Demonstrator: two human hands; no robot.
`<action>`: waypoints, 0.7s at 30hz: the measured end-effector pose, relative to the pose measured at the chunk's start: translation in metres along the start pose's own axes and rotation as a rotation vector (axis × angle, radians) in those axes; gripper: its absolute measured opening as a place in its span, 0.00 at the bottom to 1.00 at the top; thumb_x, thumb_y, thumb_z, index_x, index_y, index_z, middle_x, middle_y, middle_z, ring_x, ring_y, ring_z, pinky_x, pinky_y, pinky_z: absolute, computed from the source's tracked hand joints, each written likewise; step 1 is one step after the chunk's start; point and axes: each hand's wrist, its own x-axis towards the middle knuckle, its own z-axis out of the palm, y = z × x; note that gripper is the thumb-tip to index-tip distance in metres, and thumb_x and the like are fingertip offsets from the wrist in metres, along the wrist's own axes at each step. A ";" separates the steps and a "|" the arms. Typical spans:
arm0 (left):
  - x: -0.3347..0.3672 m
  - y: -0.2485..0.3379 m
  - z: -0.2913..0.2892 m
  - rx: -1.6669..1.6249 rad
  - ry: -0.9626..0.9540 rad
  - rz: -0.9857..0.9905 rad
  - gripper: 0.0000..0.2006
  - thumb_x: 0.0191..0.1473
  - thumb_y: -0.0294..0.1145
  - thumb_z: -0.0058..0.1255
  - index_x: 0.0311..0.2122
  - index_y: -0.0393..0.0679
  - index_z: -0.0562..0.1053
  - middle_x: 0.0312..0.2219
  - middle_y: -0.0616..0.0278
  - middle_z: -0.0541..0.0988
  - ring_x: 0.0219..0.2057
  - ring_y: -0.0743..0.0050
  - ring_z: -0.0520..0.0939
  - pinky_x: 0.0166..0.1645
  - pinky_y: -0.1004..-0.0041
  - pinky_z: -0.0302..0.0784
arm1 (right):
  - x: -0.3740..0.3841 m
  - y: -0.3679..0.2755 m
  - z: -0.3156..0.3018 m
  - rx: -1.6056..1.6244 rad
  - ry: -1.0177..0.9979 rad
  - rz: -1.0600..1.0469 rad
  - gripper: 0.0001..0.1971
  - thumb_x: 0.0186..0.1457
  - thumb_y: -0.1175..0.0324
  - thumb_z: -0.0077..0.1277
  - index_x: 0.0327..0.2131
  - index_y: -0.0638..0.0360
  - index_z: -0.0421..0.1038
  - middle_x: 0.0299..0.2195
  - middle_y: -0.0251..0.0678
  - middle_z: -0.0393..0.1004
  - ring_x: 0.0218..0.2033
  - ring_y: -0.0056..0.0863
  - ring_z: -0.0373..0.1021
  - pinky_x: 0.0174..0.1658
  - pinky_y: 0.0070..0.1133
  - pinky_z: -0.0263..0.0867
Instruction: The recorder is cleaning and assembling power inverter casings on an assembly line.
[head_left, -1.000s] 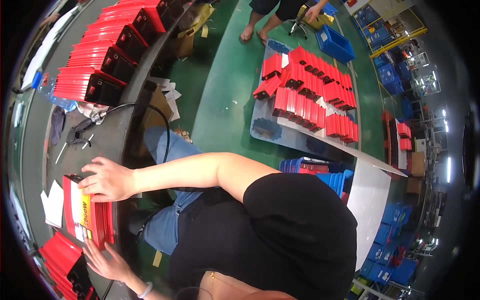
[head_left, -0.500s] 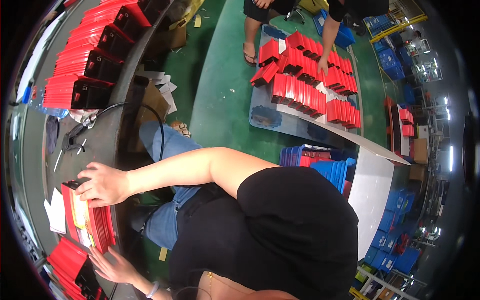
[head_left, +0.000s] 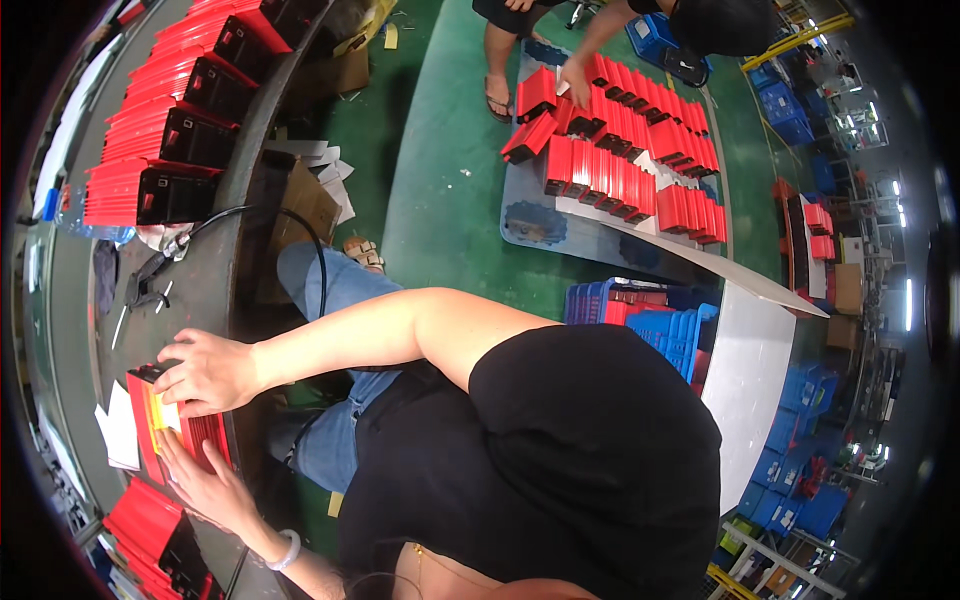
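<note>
Red case (head_left: 146, 428) at desk's (head_left: 195, 290) near edge; yellow label (head_left: 156, 410) already on. Your right hand (head_left: 212, 372) curls over one end, grip unclear; left hand's (head_left: 212, 490) fingers lie spread, grasping nothing. Release not yet done.

Green floor (head_left: 435, 220); dark workbench (head_left: 203, 290) left; bright tube lights (head_left: 909, 305) far right.

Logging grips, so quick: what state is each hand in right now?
Left hand: open, fingers extended over the yellow label.
Right hand: fingers bent over the red casing; whether it grips cannot be told.
</note>
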 end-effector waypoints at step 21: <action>-0.039 0.002 -0.042 0.071 -0.128 -0.239 0.31 0.47 0.45 0.60 0.57 0.45 0.69 0.60 0.57 0.65 0.63 0.56 0.62 0.64 0.56 0.53 | 0.022 -0.006 -0.039 -0.009 -0.197 0.003 0.14 0.44 0.64 0.58 0.35 0.59 0.74 0.37 0.41 0.77 0.42 0.46 0.71 0.42 0.38 0.67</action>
